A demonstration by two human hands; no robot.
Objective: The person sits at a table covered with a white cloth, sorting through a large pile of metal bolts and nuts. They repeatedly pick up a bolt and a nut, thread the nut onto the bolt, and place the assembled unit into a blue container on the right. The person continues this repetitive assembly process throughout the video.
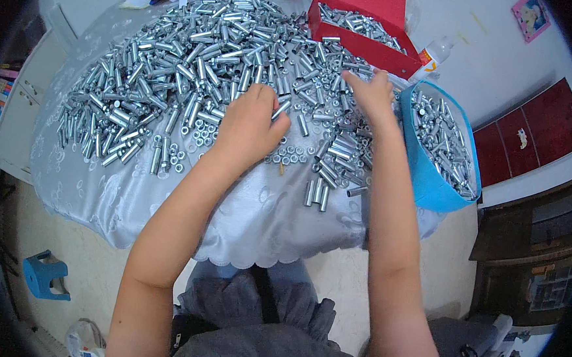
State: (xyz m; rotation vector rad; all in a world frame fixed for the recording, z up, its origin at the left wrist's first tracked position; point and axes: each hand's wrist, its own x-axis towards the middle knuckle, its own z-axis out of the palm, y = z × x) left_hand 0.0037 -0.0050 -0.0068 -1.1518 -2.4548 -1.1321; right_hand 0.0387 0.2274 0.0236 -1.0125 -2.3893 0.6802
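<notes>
My left hand (251, 124) is closed over the near edge of a big heap of shiny metal sleeves and bolts (195, 55). A short metal sleeve (282, 109) sticks out between its thumb and curled fingers. Farther right, my right hand (371, 97) hovers above loose parts with thumb and fingers apart; I see nothing held in it. Small hex nuts (205, 132) and washers lie scattered around my left wrist. Several loose sleeves (340, 157) lie between my arms, and a few sleeves (316, 195) are lined up closer to me.
A blue fabric bin (408, 143) full of metal parts stands right of my right forearm. Behind my right hand are a red box (372, 51) holding more parts and a white bottle (440, 49). The silvery tablecloth (257, 222) hangs over the near edge. A blue stool (47, 275) stands at left.
</notes>
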